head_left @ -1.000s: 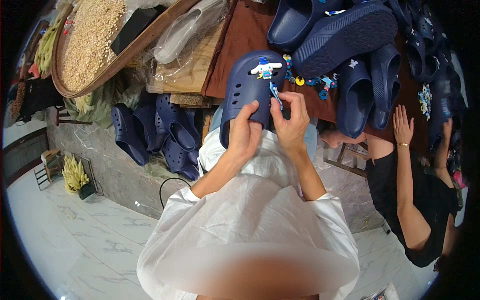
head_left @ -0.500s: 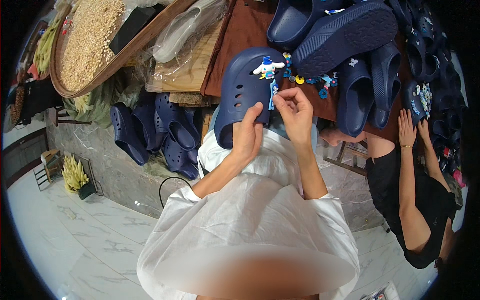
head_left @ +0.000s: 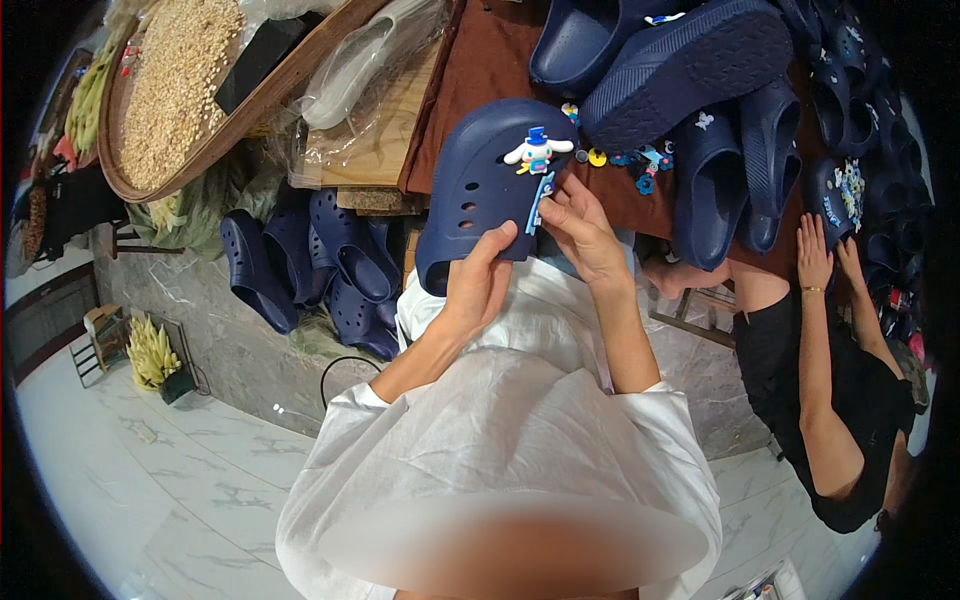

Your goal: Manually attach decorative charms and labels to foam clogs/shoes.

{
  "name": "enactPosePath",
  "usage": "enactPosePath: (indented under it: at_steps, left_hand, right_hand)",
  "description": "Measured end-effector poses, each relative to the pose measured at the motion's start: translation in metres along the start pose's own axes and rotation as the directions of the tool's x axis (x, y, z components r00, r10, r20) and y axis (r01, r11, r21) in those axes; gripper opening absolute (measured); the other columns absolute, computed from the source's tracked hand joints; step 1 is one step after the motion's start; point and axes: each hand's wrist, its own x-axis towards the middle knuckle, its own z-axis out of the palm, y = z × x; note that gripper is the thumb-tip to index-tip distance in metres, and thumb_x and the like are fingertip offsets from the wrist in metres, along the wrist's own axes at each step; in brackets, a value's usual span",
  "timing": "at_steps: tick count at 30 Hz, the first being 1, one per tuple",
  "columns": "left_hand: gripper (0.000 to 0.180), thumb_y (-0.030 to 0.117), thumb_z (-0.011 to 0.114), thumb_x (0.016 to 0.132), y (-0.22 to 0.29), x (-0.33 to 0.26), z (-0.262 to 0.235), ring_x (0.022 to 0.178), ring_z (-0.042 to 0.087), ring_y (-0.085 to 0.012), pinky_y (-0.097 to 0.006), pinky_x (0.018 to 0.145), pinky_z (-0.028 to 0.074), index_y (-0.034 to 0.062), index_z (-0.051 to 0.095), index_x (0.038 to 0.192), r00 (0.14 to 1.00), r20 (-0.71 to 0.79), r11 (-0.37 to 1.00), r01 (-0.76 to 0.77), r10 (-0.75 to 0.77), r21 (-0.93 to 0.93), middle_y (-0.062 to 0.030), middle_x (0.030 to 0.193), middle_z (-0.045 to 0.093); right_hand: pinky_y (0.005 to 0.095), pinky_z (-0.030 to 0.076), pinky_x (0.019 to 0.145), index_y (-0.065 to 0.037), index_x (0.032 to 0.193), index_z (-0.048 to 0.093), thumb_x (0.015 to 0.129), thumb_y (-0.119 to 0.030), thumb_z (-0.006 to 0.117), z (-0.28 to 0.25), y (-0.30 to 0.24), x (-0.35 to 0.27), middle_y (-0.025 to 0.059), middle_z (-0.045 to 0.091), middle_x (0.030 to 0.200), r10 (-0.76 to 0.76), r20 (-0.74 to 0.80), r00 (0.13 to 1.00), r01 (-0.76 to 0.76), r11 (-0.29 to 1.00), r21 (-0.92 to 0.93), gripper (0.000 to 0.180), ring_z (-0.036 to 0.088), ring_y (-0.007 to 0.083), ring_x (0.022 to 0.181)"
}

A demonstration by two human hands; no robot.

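Observation:
My left hand (head_left: 478,288) is closed on a navy clog (head_left: 465,150), thumb on top near the foot opening. A white long-eared character charm with a blue top hat (head_left: 537,150) sits on the clog's upper. Below it, a narrow light-blue charm (head_left: 540,203) lies slantwise against the upper. My right hand (head_left: 592,243) closes its thumb and fingers at the right edge of this blue charm. Several holes on the clog's left side hold no charm. Fingers under the clog are hidden.
Loose charms (head_left: 643,165) lie on the brown cloth (head_left: 480,60), beside more navy clogs (head_left: 710,190). Further clogs (head_left: 350,240) hang together at left. A basket of grains (head_left: 180,110) holds a black phone-like slab. Another person's hands (head_left: 815,255) rest near a decorated clog at right.
The blue charm has come down onto the clog's upper and now slants. My right fingers have shifted to its edge; the clog has moved slightly left.

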Motion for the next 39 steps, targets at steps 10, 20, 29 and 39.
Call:
enactPosePath:
  at_steps: [10, 20, 29, 39]
  left_hand:
    - [0.05, 0.004, 0.054, 0.091, 0.009, 0.014, 0.002, 0.123, 0.055, -0.0296, -0.043, 0.111, 0.04, -0.006, 0.039, 0.138, 0.996, 0.032, 0.964, 0.085, -0.08, -0.254, -0.0183, 0.133, 0.054]
    - [0.053, 0.009, 0.05, 0.092, 0.017, 0.015, 0.001, 0.13, 0.049, -0.0348, -0.048, 0.115, 0.035, -0.0078, 0.035, 0.14, 0.995, 0.032, 0.937, 0.101, -0.096, -0.335, -0.0234, 0.142, 0.047]
    - [0.049, 0.023, 0.047, 0.1, 0.024, 0.008, 0.007, 0.129, 0.052, -0.0297, -0.044, 0.11, 0.041, -0.0038, 0.038, 0.14, 0.998, -0.059, 0.979, 0.023, -0.036, -0.204, -0.0193, 0.141, 0.051]
    - [0.037, 0.007, 0.06, 0.091, 0.017, -0.001, 0.013, 0.116, 0.057, -0.0212, -0.036, 0.104, 0.043, 0.0003, 0.054, 0.127, 0.987, -0.111, 0.993, -0.117, 0.119, 0.024, -0.0103, 0.127, 0.058]
  right_hand:
    - [0.0313, 0.048, 0.093, 0.002, 0.136, 0.043, 0.097, -0.021, 0.064, 0.009, 0.022, 0.001, 0.0118, 0.059, 0.118, -0.276, -0.083, 0.958, 0.231, 0.908, -0.35, 0.05, 0.058, 0.0173, 0.107]
    - [0.0423, 0.047, 0.082, -0.006, 0.106, 0.064, 0.086, -0.014, 0.07, -0.036, -0.018, 0.002, 0.0129, 0.061, 0.101, -0.728, 0.071, 0.682, 0.009, -0.088, -0.996, 0.022, 0.06, 0.034, 0.097]
    - [0.0402, 0.047, 0.073, -0.005, 0.094, 0.067, 0.087, -0.016, 0.072, -0.057, -0.015, 0.014, 0.0098, 0.061, 0.09, -0.753, 0.11, 0.649, 0.02, -0.128, -0.992, 0.014, 0.06, 0.0302, 0.085]
    - [0.0229, 0.044, 0.063, 0.0, 0.092, 0.066, 0.091, -0.007, 0.067, 0.005, -0.025, -0.014, 0.0021, 0.058, 0.085, -0.69, -0.018, 0.723, 0.347, 0.386, -0.855, 0.008, 0.053, 0.0071, 0.071]
